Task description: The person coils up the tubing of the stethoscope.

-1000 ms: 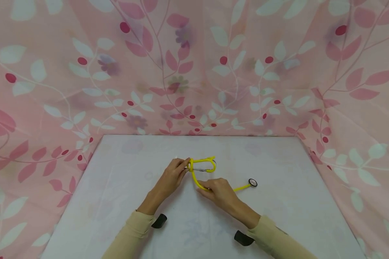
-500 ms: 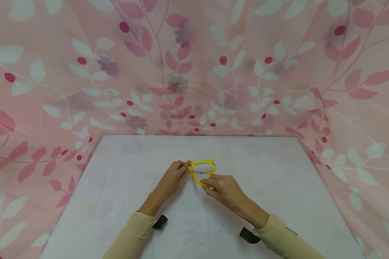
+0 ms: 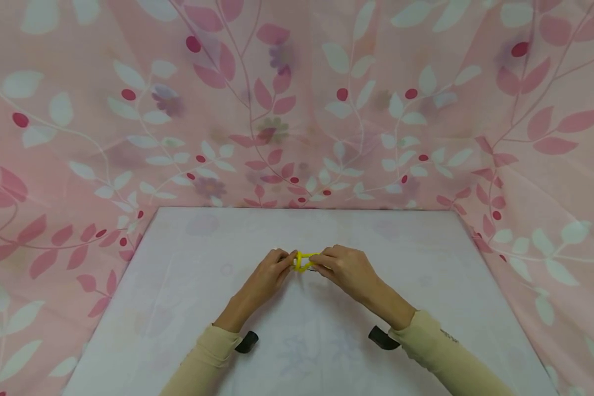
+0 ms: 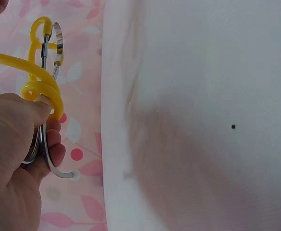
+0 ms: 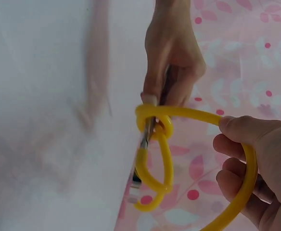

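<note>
A stethoscope with yellow tubing (image 5: 193, 113) and metal ear tubes (image 4: 45, 147) is held between both hands above the table. The left hand (image 3: 269, 270) grips the ear tubes, its thumb against a turn of tubing wrapped round them. One bent ear tube with a pale tip sticks out below its fingers in the left wrist view. Facing it, the right hand (image 3: 350, 273) pinches the free tubing between thumb and fingers, and the tubing curves on past its palm in the right wrist view. The chest piece is out of sight.
A white-covered table (image 3: 297, 352) lies under the hands. Pink leaf-patterned cloth (image 3: 297, 110) hangs behind it and at both sides. Dark wrist-worn pieces (image 3: 247, 342) show beneath both sleeves.
The right hand has moved up and away from the body, drawing the tubing up beside the wrapped loop. The chest piece, visible a second ago, has gone from view. The left hand keeps its grip.
</note>
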`<act>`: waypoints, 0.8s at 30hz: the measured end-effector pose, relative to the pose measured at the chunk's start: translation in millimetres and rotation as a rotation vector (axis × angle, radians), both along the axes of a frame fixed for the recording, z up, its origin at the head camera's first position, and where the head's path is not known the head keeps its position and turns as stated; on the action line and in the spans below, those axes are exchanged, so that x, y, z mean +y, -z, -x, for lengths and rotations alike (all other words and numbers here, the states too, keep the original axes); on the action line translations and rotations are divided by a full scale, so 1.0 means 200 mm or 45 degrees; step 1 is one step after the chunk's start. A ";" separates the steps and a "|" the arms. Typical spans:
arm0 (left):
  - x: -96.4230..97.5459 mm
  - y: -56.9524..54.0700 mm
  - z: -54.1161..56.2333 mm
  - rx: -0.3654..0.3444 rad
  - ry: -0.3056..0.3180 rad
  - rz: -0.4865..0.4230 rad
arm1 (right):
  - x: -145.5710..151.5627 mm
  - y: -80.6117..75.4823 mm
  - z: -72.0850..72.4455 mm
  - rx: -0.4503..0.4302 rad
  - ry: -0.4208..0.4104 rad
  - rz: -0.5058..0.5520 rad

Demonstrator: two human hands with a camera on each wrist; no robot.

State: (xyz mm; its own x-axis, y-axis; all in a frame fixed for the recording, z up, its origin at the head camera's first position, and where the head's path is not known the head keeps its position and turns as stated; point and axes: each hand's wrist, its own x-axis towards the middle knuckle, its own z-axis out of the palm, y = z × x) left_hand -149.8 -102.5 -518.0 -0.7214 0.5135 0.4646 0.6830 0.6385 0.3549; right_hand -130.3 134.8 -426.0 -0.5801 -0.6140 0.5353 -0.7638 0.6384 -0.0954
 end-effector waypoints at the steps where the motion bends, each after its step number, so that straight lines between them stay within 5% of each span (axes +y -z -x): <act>1: 0.00 0.00 0.00 0.006 0.009 0.002 | 0.00 0.00 0.01 0.006 0.007 -0.012; 12: 0.01 -0.05 -0.04 0.019 0.054 0.063 | 0.03 -0.04 0.14 -0.037 0.051 -0.054; 24: 0.00 -0.11 -0.06 0.090 0.145 0.166 | 0.08 0.02 0.24 -0.177 0.067 -0.046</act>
